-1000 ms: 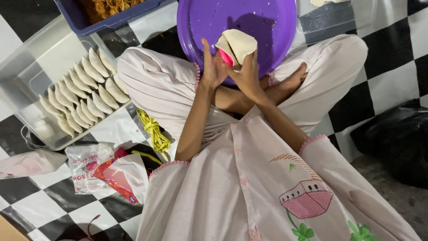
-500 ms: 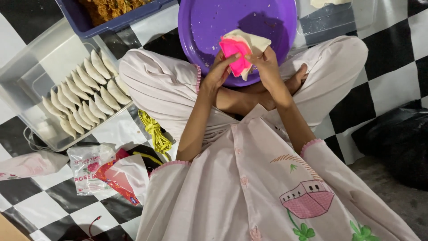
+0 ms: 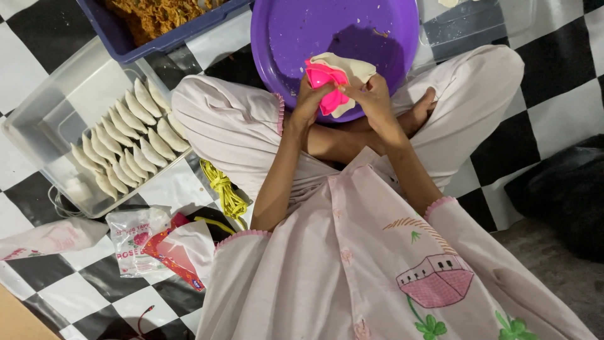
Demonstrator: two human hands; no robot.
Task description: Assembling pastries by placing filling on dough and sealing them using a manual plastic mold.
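Note:
My left hand [image 3: 308,101] grips a pink hinged dumpling mould [image 3: 326,85] over the near rim of a purple round tray [image 3: 333,31]. My right hand [image 3: 374,97] holds the mould's other side and pinches the pale dough sheet [image 3: 352,66] that sticks out of it. Both hands are raised above my crossed legs. What lies inside the mould is hidden.
A clear plastic tub [image 3: 56,119] at the left holds several folded dumplings [image 3: 129,135] in rows. A blue tub of brown filling [image 3: 157,16] stands at the top. Yellow cord [image 3: 223,189] and plastic packets [image 3: 145,242] lie on the checkered floor. A dark bag [image 3: 560,189] sits right.
The mould with its dough has been turned over, from the pale dough facing me to the pink shell facing me, and lowered a little toward the tray's rim.

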